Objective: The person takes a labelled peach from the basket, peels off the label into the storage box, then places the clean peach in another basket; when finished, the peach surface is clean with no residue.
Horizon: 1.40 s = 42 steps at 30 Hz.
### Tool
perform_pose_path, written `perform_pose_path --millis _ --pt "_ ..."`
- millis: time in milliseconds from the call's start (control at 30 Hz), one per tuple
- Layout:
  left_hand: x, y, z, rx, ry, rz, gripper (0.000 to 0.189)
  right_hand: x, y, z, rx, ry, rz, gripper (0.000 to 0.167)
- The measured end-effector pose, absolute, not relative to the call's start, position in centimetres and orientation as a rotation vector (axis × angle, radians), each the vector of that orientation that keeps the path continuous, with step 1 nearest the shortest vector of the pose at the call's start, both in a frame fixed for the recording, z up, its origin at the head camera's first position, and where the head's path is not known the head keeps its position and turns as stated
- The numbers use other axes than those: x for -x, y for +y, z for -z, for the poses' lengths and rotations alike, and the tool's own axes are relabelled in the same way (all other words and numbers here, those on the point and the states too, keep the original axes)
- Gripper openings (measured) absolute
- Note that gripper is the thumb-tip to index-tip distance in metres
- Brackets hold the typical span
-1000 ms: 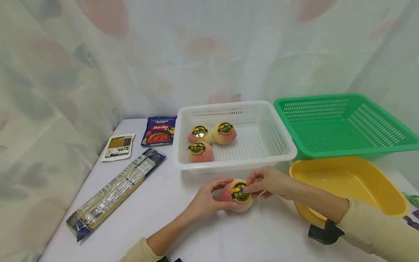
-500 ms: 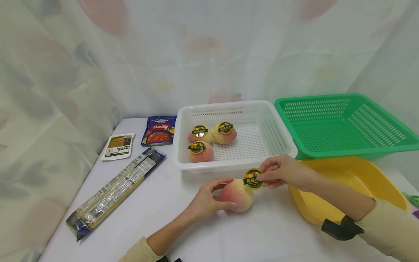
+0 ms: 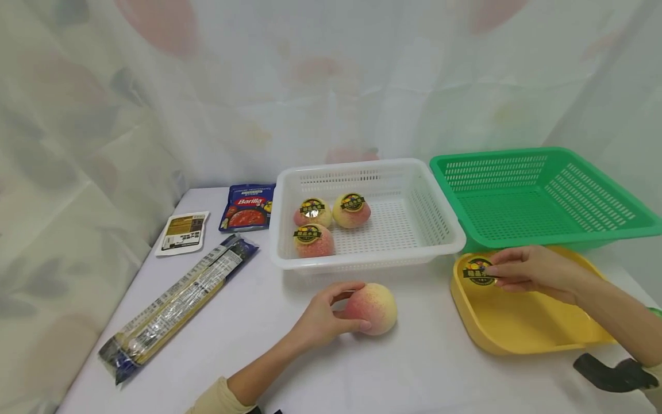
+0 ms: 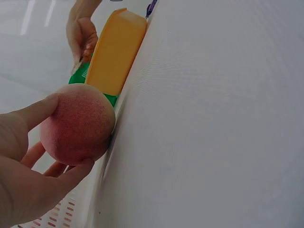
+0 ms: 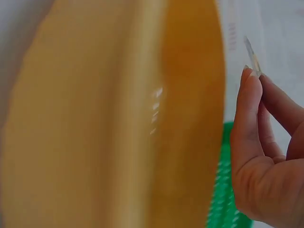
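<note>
A pink and yellow peach (image 3: 377,309) with no label on its visible side rests on the white table. My left hand (image 3: 327,315) grips it from the left, thumb and fingers curled round it, as the left wrist view also shows on the peach (image 4: 80,126). Over the left part of the yellow basin (image 3: 517,339), my right hand (image 3: 538,273) pinches a round black and gold sticker (image 3: 477,271) between thumb and fingertips. Seen edge-on in the right wrist view, the sticker (image 5: 253,57) sticks up from the fingertips.
A white basket (image 3: 398,230) holds 3 peaches with stickers like the pinched one. The green basket (image 3: 512,213) stands to its right, behind the yellow basin. On the left lie a long noodle-like packet (image 3: 181,307), a blue Barilla pouch (image 3: 248,207) and a small white packet (image 3: 182,234).
My right hand has peeled the sticker off the peach and carried it right, over the yellow basin. The left hand has kept its grip on the peach.
</note>
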<state>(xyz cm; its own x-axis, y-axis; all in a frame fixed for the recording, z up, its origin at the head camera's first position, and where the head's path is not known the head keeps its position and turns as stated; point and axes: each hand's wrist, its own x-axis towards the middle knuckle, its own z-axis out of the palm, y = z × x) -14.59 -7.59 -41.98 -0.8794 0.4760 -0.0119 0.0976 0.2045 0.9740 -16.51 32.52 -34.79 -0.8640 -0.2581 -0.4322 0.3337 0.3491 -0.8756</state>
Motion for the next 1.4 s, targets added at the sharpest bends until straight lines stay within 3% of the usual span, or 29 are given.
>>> perform_pose_path --millis 167,467,1033,1400 --pt "14.6 -7.6 42.1 -0.549 2.165 -1.731 0.061 16.5 34.0 37.3 -0.1 2.102 1.505 0.042" --pt "14.5 -7.7 42.1 -0.549 2.163 -1.735 0.061 17.1 32.5 39.4 -0.184 2.149 1.455 0.039" --pt "14.6 -7.6 42.0 -0.535 2.145 -1.742 0.061 17.2 31.4 39.7 -0.078 2.501 1.203 0.038" --pt "14.6 -7.6 41.9 -0.528 2.144 -1.736 0.061 16.3 32.2 37.9 -0.028 2.394 1.354 0.052"
